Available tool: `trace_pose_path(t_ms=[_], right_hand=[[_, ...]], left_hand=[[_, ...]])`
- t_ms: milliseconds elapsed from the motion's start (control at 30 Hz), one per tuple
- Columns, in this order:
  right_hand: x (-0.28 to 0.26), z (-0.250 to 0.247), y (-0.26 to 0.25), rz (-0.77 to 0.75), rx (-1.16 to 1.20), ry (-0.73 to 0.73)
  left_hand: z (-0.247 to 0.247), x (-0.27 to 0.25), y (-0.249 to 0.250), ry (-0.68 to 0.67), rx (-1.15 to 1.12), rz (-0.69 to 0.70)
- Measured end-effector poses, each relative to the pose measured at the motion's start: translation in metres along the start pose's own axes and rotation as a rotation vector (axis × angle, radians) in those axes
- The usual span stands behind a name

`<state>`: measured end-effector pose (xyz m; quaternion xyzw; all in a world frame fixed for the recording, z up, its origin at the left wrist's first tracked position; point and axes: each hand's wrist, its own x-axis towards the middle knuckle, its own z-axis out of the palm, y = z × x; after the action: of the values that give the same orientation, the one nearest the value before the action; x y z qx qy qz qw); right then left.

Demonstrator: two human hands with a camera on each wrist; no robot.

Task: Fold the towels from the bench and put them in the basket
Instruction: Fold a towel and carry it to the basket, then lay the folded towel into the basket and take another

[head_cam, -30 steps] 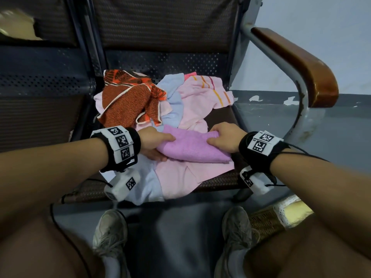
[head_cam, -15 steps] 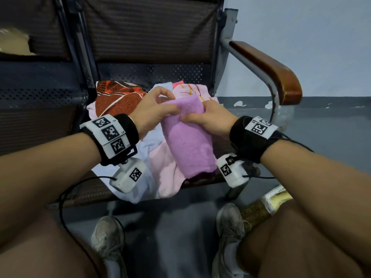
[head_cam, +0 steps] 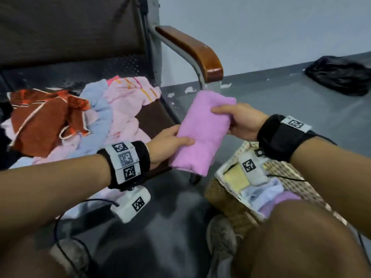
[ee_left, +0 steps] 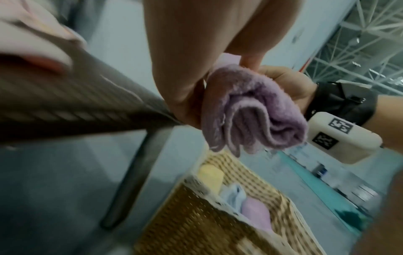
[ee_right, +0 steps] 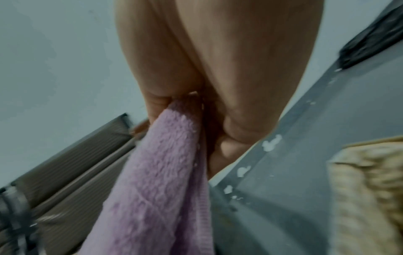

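Observation:
A folded purple towel point(head_cam: 202, 133) hangs in the air between the bench point(head_cam: 152, 119) and the wicker basket point(head_cam: 226, 203). My left hand point(head_cam: 170, 143) grips its near lower side, thumb on top. My right hand point(head_cam: 236, 121) pinches its far upper side. The left wrist view shows the towel's layered end point(ee_left: 250, 110) above the basket point(ee_left: 196, 220). In the right wrist view my fingers point(ee_right: 157, 103) clamp the towel point(ee_right: 157, 181). Unfolded pink, blue and rust-red towels point(head_cam: 66, 119) lie heaped on the bench seat. Folded yellow, blue and purple towels point(head_cam: 259, 191) sit in the basket.
The bench's wooden armrest point(head_cam: 196, 51) juts out just beyond the held towel. The basket stands on the grey floor by my right knee point(head_cam: 301, 237). A black bag point(head_cam: 339, 75) lies on the floor at far right. My shoes point(head_cam: 220, 237) rest in front of the bench.
Both hands have lifted the folded purple towel off the bench pile and carried it to the right, past the seat edge toward the basket. The head view has swung right.

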<state>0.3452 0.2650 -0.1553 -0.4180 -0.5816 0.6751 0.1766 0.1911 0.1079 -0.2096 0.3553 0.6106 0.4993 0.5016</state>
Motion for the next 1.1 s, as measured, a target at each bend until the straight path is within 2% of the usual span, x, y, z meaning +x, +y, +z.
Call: trace_pose_path(t_ms=[133,267,433,633,767,867,900,967,1033,1100], right_hand=[[-0.005,-0.093,0.062,0.108,0.067,0.179],[-0.002,-0.158,0.133,0.24,0.136,0.376],[0.029,-0.194,0.196,0.318,0.169,0.52],[0.062,-0.199,0.243,0.464,0.171,0.499],[0.067,-0.198,0.245,0.506,0.138,0.466],[0.063,-0.194,0.228,0.54,0.046,0.456],[0.059,-0.19,0.219,0.552,-0.044,0.468],[0.047,-0.181,0.195,0.549,-0.369,0.444],[0.034,-0.169,0.164,0.45,-0.66,0.369],[0.024,-0.153,0.13,0.338,-0.824,0.283]], left_hand=[[0.079,0.043,-0.031,-0.083,0.177,-0.075],[0.146,0.085,-0.066,-0.095,0.341,-0.174],[0.199,0.126,-0.104,-0.068,0.576,-0.21],[0.221,0.155,-0.119,-0.159,0.896,-0.357],[0.225,0.157,-0.116,-0.221,1.003,-0.375],[0.218,0.151,-0.106,-0.244,0.907,-0.321],[0.214,0.149,-0.1,-0.256,0.871,-0.274],[0.202,0.142,-0.085,-0.284,0.786,-0.176],[0.186,0.132,-0.063,-0.309,0.652,-0.111],[0.164,0.122,-0.036,-0.292,0.58,-0.045]])
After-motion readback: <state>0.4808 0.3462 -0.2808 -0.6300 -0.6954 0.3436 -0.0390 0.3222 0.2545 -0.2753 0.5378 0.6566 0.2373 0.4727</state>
